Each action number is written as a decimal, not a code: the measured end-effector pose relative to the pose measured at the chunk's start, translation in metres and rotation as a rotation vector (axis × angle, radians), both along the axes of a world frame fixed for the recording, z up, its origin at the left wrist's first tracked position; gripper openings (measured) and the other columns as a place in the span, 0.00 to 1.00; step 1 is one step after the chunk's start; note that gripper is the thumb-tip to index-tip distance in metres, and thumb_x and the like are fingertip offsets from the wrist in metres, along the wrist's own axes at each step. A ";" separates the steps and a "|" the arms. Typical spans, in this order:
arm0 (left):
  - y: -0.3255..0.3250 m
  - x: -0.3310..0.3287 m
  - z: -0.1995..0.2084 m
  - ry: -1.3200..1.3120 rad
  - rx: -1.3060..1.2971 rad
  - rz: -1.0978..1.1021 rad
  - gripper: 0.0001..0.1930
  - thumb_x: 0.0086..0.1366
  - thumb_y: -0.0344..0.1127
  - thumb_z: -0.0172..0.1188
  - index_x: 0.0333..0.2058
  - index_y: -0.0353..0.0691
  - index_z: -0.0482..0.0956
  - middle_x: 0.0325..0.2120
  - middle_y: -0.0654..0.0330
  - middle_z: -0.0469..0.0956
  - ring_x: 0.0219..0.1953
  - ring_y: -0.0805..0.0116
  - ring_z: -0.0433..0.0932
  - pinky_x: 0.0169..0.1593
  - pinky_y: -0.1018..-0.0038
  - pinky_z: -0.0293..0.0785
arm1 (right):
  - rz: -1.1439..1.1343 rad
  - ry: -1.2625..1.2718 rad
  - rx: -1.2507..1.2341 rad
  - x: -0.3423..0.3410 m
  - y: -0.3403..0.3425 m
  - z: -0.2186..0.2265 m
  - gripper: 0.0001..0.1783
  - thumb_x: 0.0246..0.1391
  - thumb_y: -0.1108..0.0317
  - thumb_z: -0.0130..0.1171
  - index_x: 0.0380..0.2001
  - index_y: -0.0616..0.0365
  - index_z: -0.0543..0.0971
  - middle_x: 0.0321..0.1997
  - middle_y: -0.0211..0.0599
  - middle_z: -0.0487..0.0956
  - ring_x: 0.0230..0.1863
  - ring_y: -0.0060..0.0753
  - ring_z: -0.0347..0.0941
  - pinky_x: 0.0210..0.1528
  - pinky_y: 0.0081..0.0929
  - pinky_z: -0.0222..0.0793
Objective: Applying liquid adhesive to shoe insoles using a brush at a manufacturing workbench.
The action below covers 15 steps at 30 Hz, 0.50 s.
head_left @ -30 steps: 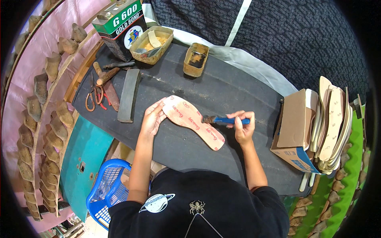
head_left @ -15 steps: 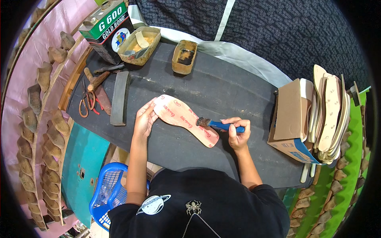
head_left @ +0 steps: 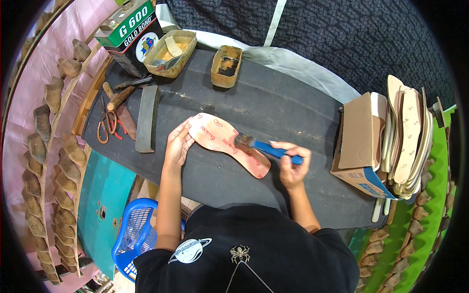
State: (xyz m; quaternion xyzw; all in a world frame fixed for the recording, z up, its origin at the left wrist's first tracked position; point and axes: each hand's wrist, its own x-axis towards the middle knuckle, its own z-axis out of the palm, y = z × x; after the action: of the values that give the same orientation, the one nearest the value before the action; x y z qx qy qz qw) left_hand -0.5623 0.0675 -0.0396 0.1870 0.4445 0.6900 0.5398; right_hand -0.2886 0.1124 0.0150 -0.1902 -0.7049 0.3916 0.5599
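My left hand (head_left: 180,144) pinches the broad left end of a pinkish insole (head_left: 215,133) with red printing, fingers and thumb closed on its edge. The insole lies slanted over the dark table, its other end toward the lower right. In my right hand (head_left: 294,165) is a blue-handled brush (head_left: 268,149), gripped by the handle. Its dark bristles touch the insole's upper face near the narrow middle. The surface around the bristles has a darker, wet-looking tone than the pale left end.
At the back left stand a metal can (head_left: 129,36), a tub (head_left: 171,53) of yellowish paste and a smaller stained tub (head_left: 226,67). Pliers and scissors (head_left: 106,122) lie beside a grey block (head_left: 147,118). A cardboard box (head_left: 359,141) holds insoles (head_left: 409,132) at right.
The brush has slid left and slightly up along the insole, from its right part toward the middle. My left hand still holds the insole in nearly the same place.
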 end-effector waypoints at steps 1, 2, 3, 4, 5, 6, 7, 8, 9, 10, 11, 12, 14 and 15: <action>0.000 0.000 0.000 -0.002 -0.002 -0.002 0.17 0.61 0.30 0.42 0.48 0.27 0.61 0.41 0.52 0.70 0.41 0.70 0.72 0.44 0.78 0.70 | 0.031 -0.066 0.044 -0.007 -0.001 0.000 0.11 0.49 0.75 0.48 0.32 0.61 0.57 0.36 0.54 0.72 0.42 0.46 0.70 0.44 0.36 0.65; 0.000 0.001 0.000 0.001 -0.002 -0.003 0.17 0.61 0.30 0.42 0.48 0.27 0.61 0.41 0.52 0.70 0.41 0.70 0.72 0.44 0.78 0.70 | 0.062 -0.087 0.035 -0.010 -0.002 -0.006 0.12 0.49 0.75 0.49 0.33 0.61 0.57 0.38 0.54 0.71 0.44 0.47 0.69 0.45 0.36 0.64; 0.000 0.001 0.000 -0.007 -0.003 0.000 0.17 0.61 0.30 0.42 0.48 0.27 0.60 0.41 0.52 0.70 0.42 0.70 0.72 0.45 0.77 0.70 | 0.082 -0.091 0.022 -0.014 -0.005 -0.006 0.11 0.49 0.75 0.49 0.33 0.61 0.58 0.38 0.54 0.71 0.43 0.44 0.70 0.44 0.34 0.65; 0.000 0.001 0.000 -0.016 -0.004 0.007 0.17 0.61 0.30 0.42 0.48 0.27 0.60 0.42 0.52 0.70 0.42 0.70 0.72 0.45 0.77 0.69 | 0.098 -0.160 0.012 -0.013 -0.007 -0.007 0.11 0.51 0.73 0.47 0.33 0.60 0.57 0.39 0.55 0.71 0.43 0.44 0.69 0.45 0.35 0.64; 0.000 0.001 -0.001 -0.015 -0.005 0.010 0.17 0.61 0.30 0.42 0.48 0.27 0.60 0.42 0.52 0.70 0.42 0.70 0.72 0.45 0.77 0.69 | 0.113 -0.230 0.001 -0.011 -0.009 -0.010 0.10 0.52 0.72 0.46 0.33 0.60 0.56 0.39 0.56 0.70 0.43 0.44 0.68 0.46 0.36 0.63; 0.001 0.001 -0.001 -0.015 -0.005 0.013 0.17 0.61 0.30 0.42 0.48 0.27 0.60 0.42 0.52 0.70 0.42 0.69 0.72 0.45 0.77 0.69 | 0.076 -0.241 0.054 -0.010 -0.009 -0.011 0.08 0.49 0.75 0.46 0.31 0.60 0.58 0.35 0.55 0.72 0.38 0.42 0.71 0.41 0.32 0.66; 0.000 0.002 0.000 -0.018 0.001 0.019 0.17 0.61 0.30 0.42 0.48 0.27 0.60 0.42 0.52 0.69 0.42 0.69 0.72 0.46 0.77 0.69 | 0.079 -0.243 0.058 -0.006 -0.008 -0.010 0.08 0.49 0.75 0.46 0.31 0.60 0.58 0.35 0.55 0.72 0.38 0.42 0.71 0.41 0.32 0.66; -0.001 0.001 0.000 -0.020 0.004 0.022 0.17 0.61 0.30 0.42 0.48 0.27 0.60 0.42 0.52 0.69 0.42 0.69 0.72 0.46 0.77 0.69 | 0.052 -0.176 0.176 0.000 -0.007 -0.009 0.09 0.44 0.76 0.48 0.27 0.61 0.59 0.29 0.50 0.73 0.31 0.39 0.72 0.32 0.29 0.68; -0.001 0.001 0.001 -0.012 0.007 0.012 0.17 0.61 0.30 0.42 0.48 0.27 0.60 0.42 0.52 0.69 0.43 0.69 0.71 0.46 0.76 0.69 | 0.024 -0.109 0.295 0.006 -0.006 -0.008 0.09 0.40 0.78 0.50 0.24 0.61 0.61 0.22 0.45 0.75 0.23 0.35 0.74 0.24 0.25 0.69; 0.000 0.000 0.001 -0.001 0.007 0.003 0.17 0.61 0.29 0.41 0.48 0.27 0.60 0.42 0.52 0.69 0.43 0.68 0.71 0.46 0.76 0.69 | -0.011 -0.048 0.302 0.011 -0.004 -0.008 0.08 0.38 0.77 0.49 0.22 0.60 0.61 0.17 0.42 0.74 0.18 0.33 0.72 0.19 0.24 0.67; 0.000 0.001 0.001 0.000 0.005 0.006 0.17 0.61 0.29 0.41 0.48 0.27 0.60 0.42 0.52 0.69 0.43 0.68 0.71 0.46 0.76 0.69 | -0.046 0.013 0.309 0.015 -0.002 -0.008 0.07 0.37 0.76 0.48 0.20 0.60 0.61 0.13 0.39 0.72 0.12 0.30 0.70 0.14 0.22 0.64; -0.001 0.001 0.002 0.000 0.000 0.009 0.17 0.61 0.29 0.41 0.48 0.27 0.60 0.42 0.52 0.69 0.43 0.68 0.71 0.46 0.76 0.69 | -0.061 -0.002 0.298 0.020 -0.001 -0.005 0.06 0.39 0.74 0.46 0.21 0.60 0.60 0.11 0.38 0.71 0.10 0.27 0.68 0.12 0.20 0.62; 0.001 0.001 0.002 0.000 -0.002 0.004 0.17 0.61 0.29 0.41 0.48 0.27 0.60 0.42 0.51 0.69 0.43 0.68 0.71 0.46 0.77 0.69 | -0.069 -0.041 0.314 0.025 -0.001 -0.003 0.07 0.43 0.71 0.45 0.22 0.59 0.59 0.12 0.44 0.71 0.11 0.28 0.68 0.15 0.20 0.63; 0.001 0.000 0.000 -0.007 0.004 0.010 0.17 0.61 0.29 0.41 0.48 0.27 0.60 0.42 0.51 0.69 0.42 0.68 0.72 0.45 0.77 0.69 | -0.057 -0.021 0.319 0.025 -0.001 -0.003 0.07 0.44 0.71 0.45 0.22 0.59 0.59 0.13 0.44 0.71 0.12 0.29 0.68 0.16 0.20 0.64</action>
State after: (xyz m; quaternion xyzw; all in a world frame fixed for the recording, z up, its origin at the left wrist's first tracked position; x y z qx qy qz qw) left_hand -0.5626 0.0686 -0.0399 0.1835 0.4419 0.6942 0.5377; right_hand -0.2638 0.1117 0.0117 -0.1227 -0.7584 0.2567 0.5864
